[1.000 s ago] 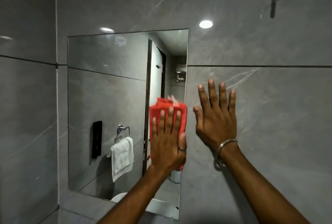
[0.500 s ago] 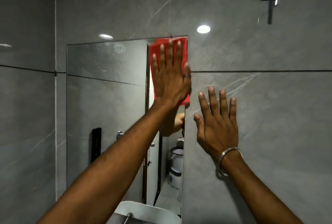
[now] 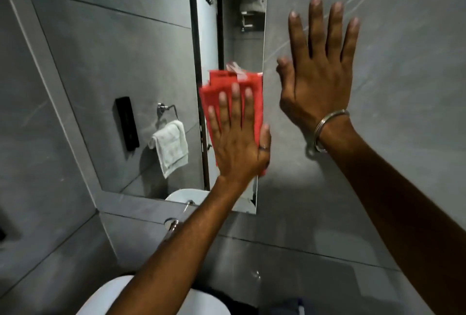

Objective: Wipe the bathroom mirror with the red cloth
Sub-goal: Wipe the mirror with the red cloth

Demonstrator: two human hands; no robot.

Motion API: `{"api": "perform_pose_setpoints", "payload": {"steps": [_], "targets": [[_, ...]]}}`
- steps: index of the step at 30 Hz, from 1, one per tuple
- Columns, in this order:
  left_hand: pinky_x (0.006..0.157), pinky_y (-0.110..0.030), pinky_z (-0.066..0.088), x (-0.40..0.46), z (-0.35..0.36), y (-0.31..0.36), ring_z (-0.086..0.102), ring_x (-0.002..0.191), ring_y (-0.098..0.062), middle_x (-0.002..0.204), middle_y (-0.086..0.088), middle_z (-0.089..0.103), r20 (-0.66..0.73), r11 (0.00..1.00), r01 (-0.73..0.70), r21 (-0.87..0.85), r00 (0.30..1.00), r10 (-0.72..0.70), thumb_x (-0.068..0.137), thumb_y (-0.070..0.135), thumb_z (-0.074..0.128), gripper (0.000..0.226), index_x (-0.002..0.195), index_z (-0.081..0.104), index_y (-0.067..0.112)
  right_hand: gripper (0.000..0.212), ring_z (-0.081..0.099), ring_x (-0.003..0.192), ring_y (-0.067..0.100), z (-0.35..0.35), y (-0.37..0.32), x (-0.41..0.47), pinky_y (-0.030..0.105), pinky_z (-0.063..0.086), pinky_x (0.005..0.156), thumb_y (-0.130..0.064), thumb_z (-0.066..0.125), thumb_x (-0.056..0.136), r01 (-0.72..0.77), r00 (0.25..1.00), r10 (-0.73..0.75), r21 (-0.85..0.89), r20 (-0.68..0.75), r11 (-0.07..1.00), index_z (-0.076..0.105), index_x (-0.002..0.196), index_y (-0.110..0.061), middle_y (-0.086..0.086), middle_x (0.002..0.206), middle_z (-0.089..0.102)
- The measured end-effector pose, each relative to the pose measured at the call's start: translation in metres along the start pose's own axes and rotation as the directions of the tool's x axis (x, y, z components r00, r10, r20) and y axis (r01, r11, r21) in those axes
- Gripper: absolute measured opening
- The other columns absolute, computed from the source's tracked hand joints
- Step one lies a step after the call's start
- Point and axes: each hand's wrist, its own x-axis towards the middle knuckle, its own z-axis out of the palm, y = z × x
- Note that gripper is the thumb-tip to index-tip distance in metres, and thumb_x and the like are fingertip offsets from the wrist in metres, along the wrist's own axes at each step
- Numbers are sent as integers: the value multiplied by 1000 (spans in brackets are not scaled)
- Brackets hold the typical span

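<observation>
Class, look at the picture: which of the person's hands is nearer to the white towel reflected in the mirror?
Left. The left hand presses the red cloth on the mirror, just right of the white towel; the right hand lies farther right, flat on the wall.

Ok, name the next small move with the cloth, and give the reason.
Probably slide the left hand leftward, keeping the red cloth flat against the mirror. The cloth sits at the glass's right edge, so everything to its left lies outside this strip. The right hand braces on the wall.
</observation>
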Motion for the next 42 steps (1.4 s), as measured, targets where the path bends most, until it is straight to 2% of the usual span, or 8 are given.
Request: {"api": "perform_pose_setpoints", "payload": {"steps": [8,12,15,22,29,32,35,42], "targets": [[129,-53,4,-148,16,-13,8,161,-31,174,-4,4,89,998,-57,23,995,54,101,51,39,77,165,12,19,68,22,160,40,5,-2,1,62,13,127,-58,20,107,-4,1000,4,-9,-19,1000,17,166,-26,15,173,23],[130,-51,9,-173,13,-27,12,161,-27,174,-1,10,132,990,-138,42,982,132,99,50,42,74,164,18,22,69,12,162,38,2,1,-1,60,7,129,-56,22,107,5,1000,-5,39,8,999,7,168,-26,13,176,12],[131,-49,5,-171,14,-31,13,161,-26,174,1,12,201,995,-97,25,976,90,100,47,38,70,164,20,24,71,5,164,36,2,3,-3,59,5,130,-54,23,107,9,999,-11,51,44,999,3,168,-25,11,177,3],[131,-52,-2,-28,-10,-29,8,161,-31,174,-6,10,166,999,49,-21,985,-45,108,51,15,67,165,6,17,74,-5,165,32,3,5,-3,60,3,131,-53,24,103,18,998,-24,90,64,996,6,168,-24,8,178,-6],[130,-47,-7,143,-50,2,-4,162,-25,175,-4,-5,14,992,-129,9,992,129,109,44,21,65,165,1,19,70,15,163,32,-8,-2,27,50,-1,133,-48,30,99,62,995,-75,164,74,985,33,163,-19,9,175,19],[129,-45,-14,189,-59,4,-11,161,-22,174,-2,-11,-38,991,-129,21,991,130,108,40,32,72,164,-10,22,66,12,164,28,-22,-13,84,46,3,133,-45,26,103,117,990,-133,295,37,948,29,163,-19,9,174,21],[130,-47,-10,216,-61,-6,-11,161,-21,174,-1,-10,-53,989,-146,3,988,146,107,40,35,73,164,-7,23,67,5,164,24,-30,-17,141,46,5,134,-46,21,103,176,979,-200,341,37,924,25,165,-21,6,175,17],[131,-51,-2,269,-69,-47,-11,161,-20,175,-1,-8,-68,988,-137,68,988,142,105,47,23,69,165,1,21,67,-7,161,18,-32,-26,218,42,-5,133,-49,23,103,423,885,-457,255,89,869,17,165,-26,2,175,10]]}}
